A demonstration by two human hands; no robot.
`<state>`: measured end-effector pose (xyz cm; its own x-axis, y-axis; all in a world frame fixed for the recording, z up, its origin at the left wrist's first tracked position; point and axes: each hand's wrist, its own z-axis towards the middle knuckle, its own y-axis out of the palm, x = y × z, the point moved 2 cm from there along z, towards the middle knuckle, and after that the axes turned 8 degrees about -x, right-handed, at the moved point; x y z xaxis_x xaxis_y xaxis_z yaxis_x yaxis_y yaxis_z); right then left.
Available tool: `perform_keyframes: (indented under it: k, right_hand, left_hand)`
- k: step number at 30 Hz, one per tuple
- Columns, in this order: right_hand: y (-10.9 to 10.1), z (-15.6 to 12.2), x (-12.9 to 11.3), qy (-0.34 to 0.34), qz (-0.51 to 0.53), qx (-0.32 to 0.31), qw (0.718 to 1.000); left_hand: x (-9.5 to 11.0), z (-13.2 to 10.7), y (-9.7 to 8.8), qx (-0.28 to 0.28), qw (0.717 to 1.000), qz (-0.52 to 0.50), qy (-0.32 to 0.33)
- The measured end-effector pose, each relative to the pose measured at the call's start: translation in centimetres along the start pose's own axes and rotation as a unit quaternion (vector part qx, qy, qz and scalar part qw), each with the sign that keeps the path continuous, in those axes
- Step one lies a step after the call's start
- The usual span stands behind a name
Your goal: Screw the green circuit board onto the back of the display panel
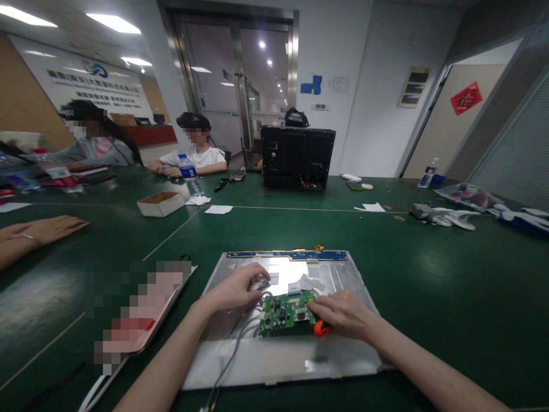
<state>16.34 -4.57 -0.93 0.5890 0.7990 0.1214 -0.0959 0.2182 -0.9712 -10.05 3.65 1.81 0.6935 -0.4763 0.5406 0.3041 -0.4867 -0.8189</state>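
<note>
A flat display panel (291, 360) lies on the green table before me, with a narrow blue circuit strip (283, 256) along its far edge. Over the panel's middle is a green circuit board (285, 312), slightly tilted. The fingers of my right hand (343, 313) grip the board's right edge. An orange object (321, 328), its kind unclear, shows beneath that hand. My left hand (240, 286) is curled beside the board's upper left corner, its fingertips together around something small and shiny that I cannot make out. Grey cables (234, 355) run from the board's left side toward me.
A pink, partly blurred flat object (150, 312) lies left of the panel. Another person's hand (47, 234) rests farther left. Beyond are an open cardboard box (160, 204), a water bottle (191, 174) and a black monitor housing (298, 157). White gloves (454, 217) lie at right.
</note>
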Motion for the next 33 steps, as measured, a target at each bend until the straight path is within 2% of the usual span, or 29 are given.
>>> perform_keyframes:
  k: [5,7,11,13,18,21,25,30,33]
  right_hand:
    - [0.2,0.6,0.5,0.097,0.132,0.044,0.985]
    - [0.1,0.7,0.8,0.131,0.154,0.064,0.977]
    - [0.1,0.7,0.9,0.143,0.158,0.072,0.975]
    - [0.2,0.5,0.7,0.126,0.152,0.06,0.978]
    - [0.3,0.2,-0.4,0.038,0.066,-0.032,0.997]
    - [-0.3,0.1,-0.8,0.032,0.04,-0.078,0.996]
    - [-1.2,-0.5,-0.1,0.072,0.079,-0.133,0.985]
    - [-1.8,-1.1,1.5,0.178,0.186,-0.07,0.964]
    - [-1.8,-0.7,1.3,0.198,0.243,-0.06,0.948]
  left_hand:
    - [-0.1,-0.1,0.0,-0.006,1.0,-0.018,-0.001]
    - [-0.1,-0.1,-0.1,-0.009,1.0,-0.026,-0.002]
    - [0.1,-0.4,-0.4,-0.002,1.0,-0.031,-0.004]
    - [0.2,-0.4,-0.4,0.002,1.0,-0.031,-0.005]
    - [0.2,-0.3,-0.4,0.007,0.999,-0.034,-0.007]
    - [0.1,-0.3,-0.3,0.003,0.999,-0.036,-0.011]
    - [0.1,-0.4,-0.4,0.005,0.999,-0.038,-0.013]
    - [0.8,-0.7,-0.9,0.008,0.999,-0.033,-0.011]
    - [1.2,-0.9,-1.1,-0.008,1.0,-0.027,-0.005]
